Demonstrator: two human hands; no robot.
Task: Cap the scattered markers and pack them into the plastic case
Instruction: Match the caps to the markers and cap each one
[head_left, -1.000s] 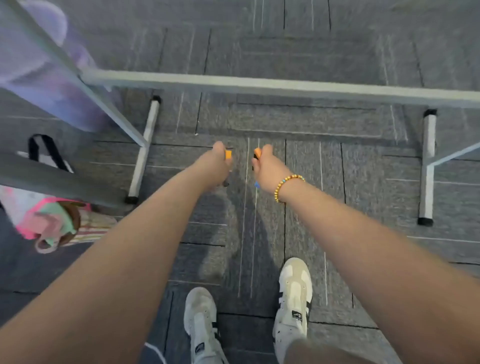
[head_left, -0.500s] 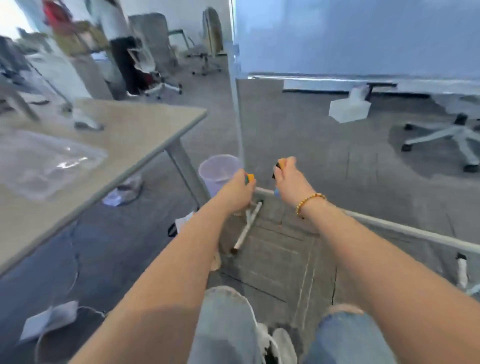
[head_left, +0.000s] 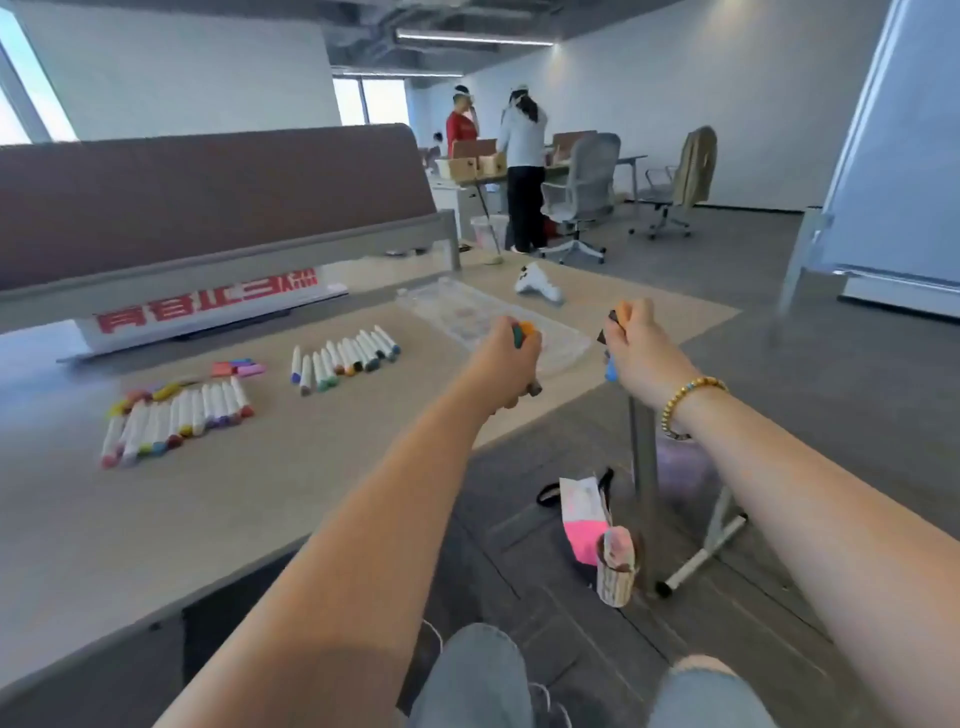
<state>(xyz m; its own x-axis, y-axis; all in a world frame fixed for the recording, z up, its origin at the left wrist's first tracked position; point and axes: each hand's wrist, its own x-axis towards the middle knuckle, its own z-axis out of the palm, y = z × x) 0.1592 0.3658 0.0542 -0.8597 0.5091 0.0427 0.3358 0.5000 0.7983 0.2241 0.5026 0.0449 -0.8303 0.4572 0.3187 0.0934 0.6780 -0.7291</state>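
Both hands, left hand (head_left: 511, 353) and right hand (head_left: 636, 340), are closed around markers. Two rows of markers (head_left: 176, 418) are seen unpacked on the table (head_left: 260, 509); the plastic case (head_left: 467, 312) appears unfilled.

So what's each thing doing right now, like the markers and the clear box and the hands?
Left hand: curled in a grip round several markers, above the table's edge.
Right hand: grips more markers, out past the table.
Near marker row: lying side by side on the table, capped.
Far marker row: lying side by side, capped.
Plastic case: flat on the table, open or shut unclear.
Loose caps: small pile behind the near row.
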